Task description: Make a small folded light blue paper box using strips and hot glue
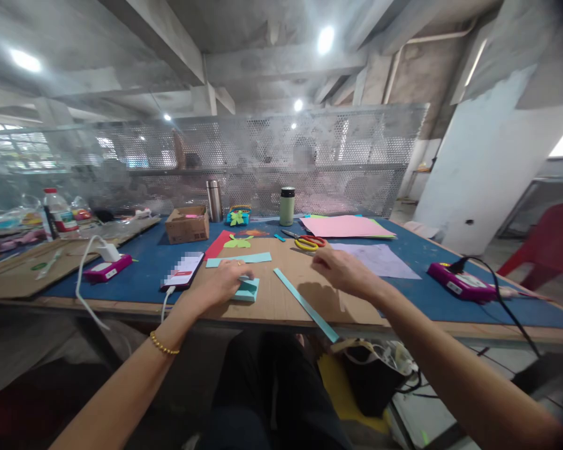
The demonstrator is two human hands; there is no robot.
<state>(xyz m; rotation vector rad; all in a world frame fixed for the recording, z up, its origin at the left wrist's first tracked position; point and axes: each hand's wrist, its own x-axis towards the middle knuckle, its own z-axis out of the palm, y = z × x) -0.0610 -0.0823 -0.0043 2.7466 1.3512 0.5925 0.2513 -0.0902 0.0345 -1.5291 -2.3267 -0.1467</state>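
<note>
Fingers point(244, 270) on folded paper point(248, 294), strip point(304, 304) diagonal

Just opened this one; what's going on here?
A person sits at a table of paper craft pieces. Their left hand is on a folded light-blue paper piece on the cardboard; whether the fingers grip it is unclear. Their right hand is over the cardboard near the scissors, holding nothing visible. A loose blue strip lies between the hands.
</note>
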